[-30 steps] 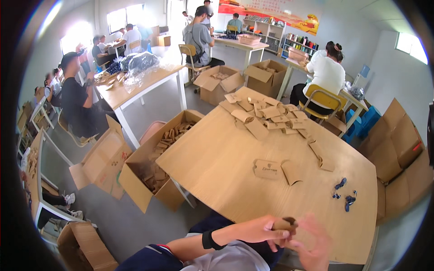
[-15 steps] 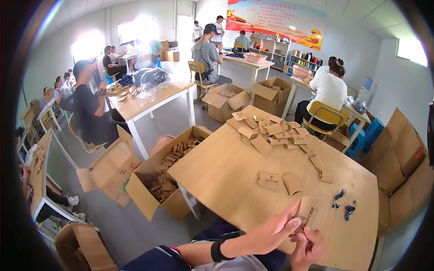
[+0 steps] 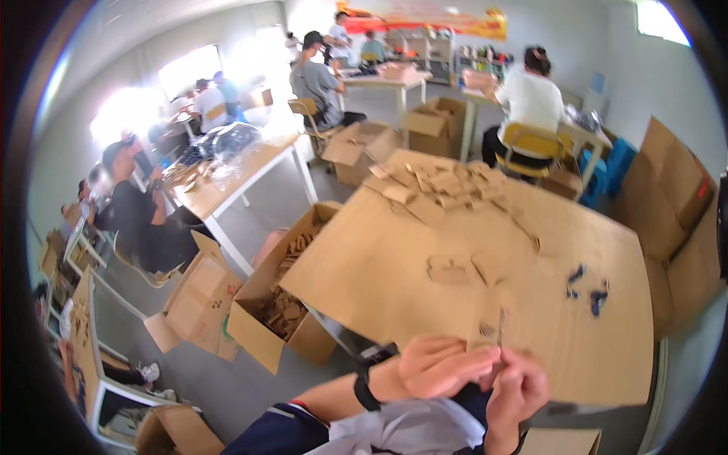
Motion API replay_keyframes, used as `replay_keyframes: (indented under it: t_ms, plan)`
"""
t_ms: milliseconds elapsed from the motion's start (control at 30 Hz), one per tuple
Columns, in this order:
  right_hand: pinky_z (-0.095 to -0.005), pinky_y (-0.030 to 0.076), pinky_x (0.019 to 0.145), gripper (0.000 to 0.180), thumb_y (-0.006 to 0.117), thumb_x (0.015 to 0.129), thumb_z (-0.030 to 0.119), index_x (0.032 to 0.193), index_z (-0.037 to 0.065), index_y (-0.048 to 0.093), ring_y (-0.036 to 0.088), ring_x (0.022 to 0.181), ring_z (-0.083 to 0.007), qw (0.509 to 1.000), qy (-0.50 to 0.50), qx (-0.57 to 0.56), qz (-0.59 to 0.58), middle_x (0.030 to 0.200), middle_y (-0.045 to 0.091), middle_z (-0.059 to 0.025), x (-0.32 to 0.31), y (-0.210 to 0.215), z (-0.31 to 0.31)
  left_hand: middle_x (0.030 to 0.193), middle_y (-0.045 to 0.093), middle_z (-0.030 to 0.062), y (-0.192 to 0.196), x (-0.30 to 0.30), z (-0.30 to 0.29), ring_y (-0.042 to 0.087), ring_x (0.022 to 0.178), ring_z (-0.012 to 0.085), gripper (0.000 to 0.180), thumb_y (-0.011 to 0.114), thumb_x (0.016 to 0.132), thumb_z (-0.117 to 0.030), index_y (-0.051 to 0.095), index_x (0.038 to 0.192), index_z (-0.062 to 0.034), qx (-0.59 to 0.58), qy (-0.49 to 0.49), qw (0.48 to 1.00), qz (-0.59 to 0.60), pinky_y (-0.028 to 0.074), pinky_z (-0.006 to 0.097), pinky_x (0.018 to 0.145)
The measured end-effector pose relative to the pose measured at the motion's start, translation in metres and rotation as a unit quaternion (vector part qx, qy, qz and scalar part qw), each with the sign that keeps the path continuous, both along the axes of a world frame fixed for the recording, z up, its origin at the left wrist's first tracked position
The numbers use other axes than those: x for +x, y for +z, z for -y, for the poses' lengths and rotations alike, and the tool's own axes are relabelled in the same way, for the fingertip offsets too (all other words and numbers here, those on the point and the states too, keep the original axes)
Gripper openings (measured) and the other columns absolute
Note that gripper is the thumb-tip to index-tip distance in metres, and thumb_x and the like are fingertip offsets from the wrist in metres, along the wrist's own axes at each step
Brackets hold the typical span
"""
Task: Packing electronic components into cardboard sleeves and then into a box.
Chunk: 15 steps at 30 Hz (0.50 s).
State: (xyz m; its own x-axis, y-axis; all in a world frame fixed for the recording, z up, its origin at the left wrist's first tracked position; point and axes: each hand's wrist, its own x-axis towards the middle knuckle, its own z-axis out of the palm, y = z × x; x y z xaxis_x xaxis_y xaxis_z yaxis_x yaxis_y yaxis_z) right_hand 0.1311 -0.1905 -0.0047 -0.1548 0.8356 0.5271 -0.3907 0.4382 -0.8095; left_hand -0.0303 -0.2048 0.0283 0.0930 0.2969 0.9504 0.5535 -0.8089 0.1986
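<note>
Over the near edge of the table, a brown kraft card sleeve [image 3: 489, 331] with dark print stands up from between my hands. My left hand [image 3: 440, 369] is closed, its fingers pressed together against the sleeve's lower end. My right hand [image 3: 519, 387] pinches the same end with thumb and fingertips. Both hands are somewhat blurred, and they hide the bottom of the sleeve. Just beyond lie a flat printed sleeve [image 3: 449, 269] and a curved sleeve [image 3: 487, 270]. Small dark blue pieces [image 3: 598, 299], too blurred to name, lie to the right.
A heap of similar sleeves [image 3: 440, 186] covers the far end of the wooden table [image 3: 364, 258]. Left of it stands an open carton [image 3: 258, 322] full of sleeves. Large cardboard sheets [image 3: 667, 205] lean at the right. Other people sit at tables farther off.
The view has tilted down and shifted. My hands have drawn closer together at the sleeve's lower end, and the sleeve is turned more edge-on and upright.
</note>
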Motion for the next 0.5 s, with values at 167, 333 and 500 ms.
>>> replay_keyframes:
  t_ms: [167, 333, 500]
  plan:
    - [-0.0331, 0.03, 0.109, 0.077, 0.054, 0.087, 0.011, 0.151, -0.001, 0.014, 0.038, 0.13, -0.0218, 0.951, 0.237, -0.174, 0.09, 0.139, 0.04, -0.0131, -0.013, 0.036, -0.02, 0.071, 0.057, 0.0006, 0.001, -0.018, -0.019, 0.054, 0.062, 0.0163, 0.013, 0.062, 0.074, -0.001, 0.067, 0.086, -0.0045, 0.179, 0.001, 0.942, -0.283, 0.046, 0.026, 0.06]
    - [-0.0329, 0.042, 0.092, 0.062, 0.047, 0.087, 0.006, 0.146, -0.001, 0.029, 0.054, 0.097, -0.021, 0.859, 0.412, -0.295, -0.07, 0.113, 0.056, -0.0136, -0.004, 0.012, -0.031, 0.098, 0.064, 0.0071, 0.017, -0.025, -0.019, 0.058, 0.088, 0.0231, 0.018, 0.072, 0.076, -0.013, 0.069, 0.092, -0.0078, -0.158, -0.043, 0.983, -0.089, 0.046, 0.032, 0.075]
    - [-0.0207, 0.03, 0.041, 0.018, 0.052, 0.094, 0.008, 0.108, 0.0, 0.059, 0.046, 0.06, -0.004, 0.884, 0.374, -0.278, 0.043, 0.083, 0.057, -0.0049, -0.001, 0.032, -0.023, 0.119, 0.061, 0.0205, 0.031, -0.035, -0.036, 0.052, 0.111, 0.0322, 0.018, 0.068, 0.083, -0.022, 0.065, 0.079, -0.0047, -0.25, -0.12, 0.958, -0.068, 0.04, 0.046, 0.093]
